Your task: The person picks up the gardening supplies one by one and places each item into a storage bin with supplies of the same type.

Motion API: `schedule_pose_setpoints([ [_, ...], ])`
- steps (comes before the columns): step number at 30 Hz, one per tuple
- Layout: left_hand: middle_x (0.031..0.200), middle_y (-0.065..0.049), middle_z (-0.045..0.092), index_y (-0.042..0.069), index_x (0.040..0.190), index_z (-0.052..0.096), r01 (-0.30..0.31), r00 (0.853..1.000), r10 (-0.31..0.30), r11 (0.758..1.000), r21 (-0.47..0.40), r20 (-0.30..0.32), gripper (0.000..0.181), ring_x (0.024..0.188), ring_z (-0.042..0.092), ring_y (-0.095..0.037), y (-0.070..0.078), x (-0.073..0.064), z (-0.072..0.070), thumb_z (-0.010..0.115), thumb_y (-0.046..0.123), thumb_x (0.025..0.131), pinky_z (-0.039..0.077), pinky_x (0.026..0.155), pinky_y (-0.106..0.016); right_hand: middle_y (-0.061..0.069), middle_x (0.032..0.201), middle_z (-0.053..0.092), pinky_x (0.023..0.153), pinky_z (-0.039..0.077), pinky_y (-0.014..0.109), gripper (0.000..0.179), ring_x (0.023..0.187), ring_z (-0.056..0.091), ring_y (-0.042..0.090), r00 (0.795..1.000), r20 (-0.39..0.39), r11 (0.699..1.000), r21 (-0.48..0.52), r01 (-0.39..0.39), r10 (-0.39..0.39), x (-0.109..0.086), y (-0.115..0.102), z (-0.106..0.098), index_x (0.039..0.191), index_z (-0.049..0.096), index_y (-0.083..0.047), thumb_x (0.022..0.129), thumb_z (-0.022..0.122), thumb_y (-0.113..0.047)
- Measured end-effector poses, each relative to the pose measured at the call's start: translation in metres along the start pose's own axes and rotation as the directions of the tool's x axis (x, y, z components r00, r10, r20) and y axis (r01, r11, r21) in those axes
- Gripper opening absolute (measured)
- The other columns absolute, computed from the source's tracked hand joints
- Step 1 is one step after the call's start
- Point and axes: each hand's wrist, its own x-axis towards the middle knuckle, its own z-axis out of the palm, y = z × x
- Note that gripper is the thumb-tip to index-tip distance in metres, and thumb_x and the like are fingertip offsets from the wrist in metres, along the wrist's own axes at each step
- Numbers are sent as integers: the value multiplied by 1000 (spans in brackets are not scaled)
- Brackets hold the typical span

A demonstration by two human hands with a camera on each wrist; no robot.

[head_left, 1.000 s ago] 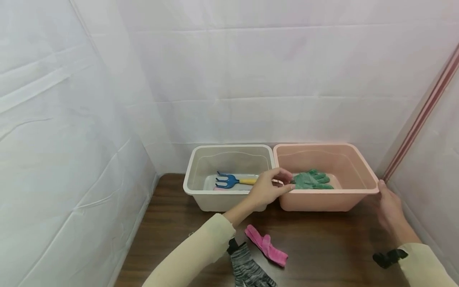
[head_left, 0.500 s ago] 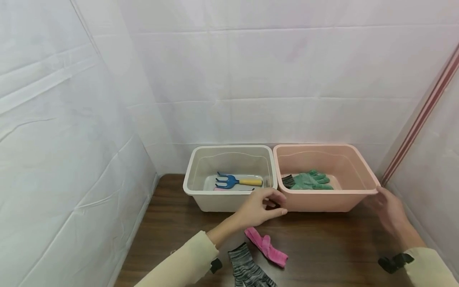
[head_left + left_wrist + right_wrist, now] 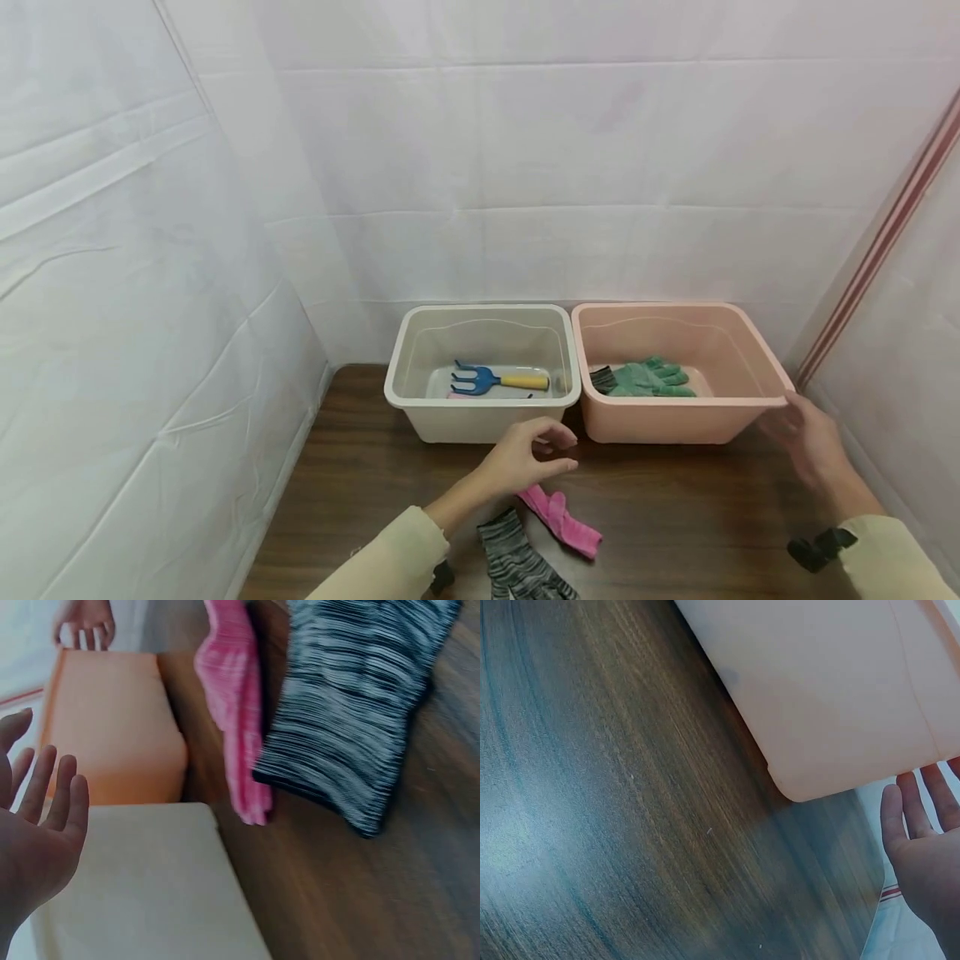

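- In the cream bin [image 3: 480, 421] lay a fork [image 3: 491, 381].
- In the peach bin [image 3: 667, 423], a green glove [image 3: 651, 379].
- Left hand [image 3: 522, 456] hung relaxed.
- Right hand [image 3: 816, 442] touched peach bin, fingers straight.

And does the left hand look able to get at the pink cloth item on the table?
Probably yes: the left hand appears empty and close, and nothing lies on the pink cloth item.

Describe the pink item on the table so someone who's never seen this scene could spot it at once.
On the dark wooden table, start at the near side of the off-white bin and peach bin, where they meet. Just nearer the person, partly behind the left hand, lies the pink item. It is a narrow, bright strip, unlike the wider, mottled grey glove beside it.
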Motion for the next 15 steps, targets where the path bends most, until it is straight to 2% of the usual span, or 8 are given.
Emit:
schedule_pose_setpoints([
  [3,123,-5,74,10,126,71,45,999,-45,999,7,2,33,115,68,-16,-11,-4,0,82,21,96,57,103,-44,-13,122,74,84,60,24,43,107,69,2,1000,4,1000,11,2,-2,0,1,3,151,57,-13,114,51,-33],
  [6,126,-5,73,9,129,71,70,997,-71,997,25,30,37,118,67,-17,-21,-8,2,82,20,96,55,105,-49,-15,127,71,85,59,23,51,109,67,1,1000,4,1000,-12,1,-1,0,1,4,158,48,-11,114,49,-36],
  [10,128,-4,72,8,130,71,71,996,-75,996,61,55,42,119,66,-15,-31,-11,4,85,22,94,55,105,-44,-15,137,64,85,58,21,59,111,63,-1,1000,-8,999,-48,-13,12,0,2,4,165,37,-11,114,47,-39],
  [15,125,0,72,9,129,72,92,994,-97,990,103,45,43,118,66,-13,-41,-13,9,87,23,92,57,101,-34,-16,136,64,86,57,22,59,113,62,-1,1000,-17,999,-46,-22,22,0,4,3,165,38,-12,114,48,-40],
])
